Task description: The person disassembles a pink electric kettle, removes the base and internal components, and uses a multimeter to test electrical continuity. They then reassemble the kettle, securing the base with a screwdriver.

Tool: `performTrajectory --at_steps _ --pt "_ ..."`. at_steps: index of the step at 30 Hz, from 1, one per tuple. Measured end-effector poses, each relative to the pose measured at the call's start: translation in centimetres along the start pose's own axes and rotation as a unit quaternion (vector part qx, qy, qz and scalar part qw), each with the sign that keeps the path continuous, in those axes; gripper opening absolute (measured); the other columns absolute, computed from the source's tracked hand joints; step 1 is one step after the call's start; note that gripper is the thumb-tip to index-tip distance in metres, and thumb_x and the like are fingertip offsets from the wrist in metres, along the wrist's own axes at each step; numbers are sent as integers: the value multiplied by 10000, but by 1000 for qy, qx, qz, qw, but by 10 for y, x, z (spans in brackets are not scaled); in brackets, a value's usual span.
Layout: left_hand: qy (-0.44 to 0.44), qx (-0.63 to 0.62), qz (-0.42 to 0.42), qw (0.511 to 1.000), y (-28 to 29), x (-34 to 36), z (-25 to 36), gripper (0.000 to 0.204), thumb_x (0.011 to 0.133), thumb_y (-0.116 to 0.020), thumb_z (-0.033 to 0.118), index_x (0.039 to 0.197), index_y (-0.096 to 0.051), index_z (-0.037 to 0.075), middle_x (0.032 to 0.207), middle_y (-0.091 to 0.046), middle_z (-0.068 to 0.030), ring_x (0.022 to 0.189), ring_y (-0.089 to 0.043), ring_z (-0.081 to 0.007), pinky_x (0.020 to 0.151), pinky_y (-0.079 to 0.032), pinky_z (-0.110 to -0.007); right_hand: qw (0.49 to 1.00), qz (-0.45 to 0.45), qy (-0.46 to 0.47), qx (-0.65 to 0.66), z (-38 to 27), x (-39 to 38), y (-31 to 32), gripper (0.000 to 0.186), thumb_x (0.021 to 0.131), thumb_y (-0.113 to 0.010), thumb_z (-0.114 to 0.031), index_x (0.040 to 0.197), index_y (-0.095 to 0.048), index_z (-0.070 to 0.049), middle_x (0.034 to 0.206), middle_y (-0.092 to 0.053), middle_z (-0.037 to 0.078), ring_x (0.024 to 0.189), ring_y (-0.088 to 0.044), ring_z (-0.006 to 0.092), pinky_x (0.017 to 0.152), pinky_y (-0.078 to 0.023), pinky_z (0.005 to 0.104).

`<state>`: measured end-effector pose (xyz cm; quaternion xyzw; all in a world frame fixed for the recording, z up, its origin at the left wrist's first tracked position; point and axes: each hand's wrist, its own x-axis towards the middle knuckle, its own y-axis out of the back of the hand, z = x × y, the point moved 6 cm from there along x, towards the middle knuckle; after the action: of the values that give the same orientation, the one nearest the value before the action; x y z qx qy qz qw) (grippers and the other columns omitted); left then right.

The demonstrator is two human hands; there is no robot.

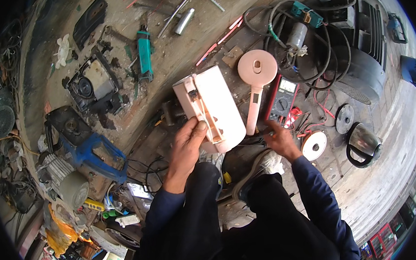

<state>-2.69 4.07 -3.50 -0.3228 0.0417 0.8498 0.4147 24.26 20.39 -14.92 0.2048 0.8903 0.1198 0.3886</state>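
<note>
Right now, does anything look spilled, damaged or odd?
Yes: dark stains mark the floor around the grimy machine part at upper left, possibly leaked oil. Also, the pink housing in the left hand has one side open, exposing its inside.

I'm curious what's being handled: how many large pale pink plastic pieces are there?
2: a boxy piece in the left hand, and a round-headed piece with a handle, lying between it and the red meter. Others may be hidden.

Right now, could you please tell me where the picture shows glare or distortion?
In the head view, the pink housing in the left hand has a washed-out face; the silver tube carries a highlight; the pale ground at right bends along the rim.
</note>
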Motion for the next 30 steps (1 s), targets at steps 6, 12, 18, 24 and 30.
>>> performTrajectory --at_steps 6,12,18,24,30 --pt "13 -13 2 1000 -3 5 0 446 1169 -500 291 1457 -587 -37 1341 -704 -147 1137 -745 -251 966 -609 -394 999 35 -9 28 -39 -30 25 282 953 -730 -25 1226 -699 38 997 -764 91 923 -712 143 823 -559 316" --pt "24 -47 -10 999 -5 8 0 505 1172 -474 317 1530 -515 -37 1406 -675 -184 1177 -740 -305 1024 -593 -452 996 10 46 77 -89 -39 12 283 922 -735 -84 1184 -721 21 993 -793 169 916 -774 252 818 -585 364" --pt "33 -42 -11 999 -7 9 0 506 1176 -456 325 1534 -508 -28 1415 -675 -170 1237 -712 -284 1058 -569 -448 997 -13 40 68 -102 -39 6 270 927 -741 -83 1175 -723 23 1054 -800 185 959 -787 283 844 -596 378" --pt "35 -47 -18 998 -11 9 2 513 1169 -492 336 1537 -524 -21 1422 -676 -143 1244 -700 -231 1046 -567 -394 998 -18 20 61 -104 -40 9 270 926 -737 -80 1177 -731 18 1029 -800 173 954 -786 266 840 -590 367" --pt "36 -31 -22 999 -16 6 1 508 1169 -496 331 1528 -536 -26 1422 -672 -142 1255 -687 -227 1073 -560 -402 998 -33 -9 59 -117 -39 10 293 934 -759 -110 1201 -729 7 1011 -789 146 920 -761 235 823 -581 360"
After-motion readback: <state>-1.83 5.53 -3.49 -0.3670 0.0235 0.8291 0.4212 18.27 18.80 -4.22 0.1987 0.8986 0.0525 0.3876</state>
